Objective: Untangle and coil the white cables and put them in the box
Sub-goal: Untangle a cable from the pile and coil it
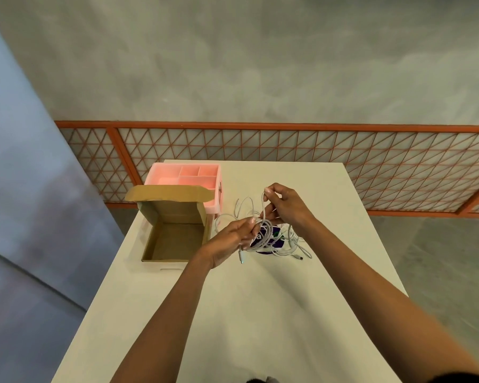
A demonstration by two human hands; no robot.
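Two hands: left hand [233, 239] gripped tangled thin white cables [264, 229]; right hand [285, 205] pinched one strand.
Risk: tugging might tighten the knot.

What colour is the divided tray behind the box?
Pink; the tray shows best in head view.

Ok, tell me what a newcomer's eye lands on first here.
On the table, the left hand grips a tangle of white cables while the right hand pinches a loop lifted above it. Left of them stands an open cardboard box, a pink tray behind it.
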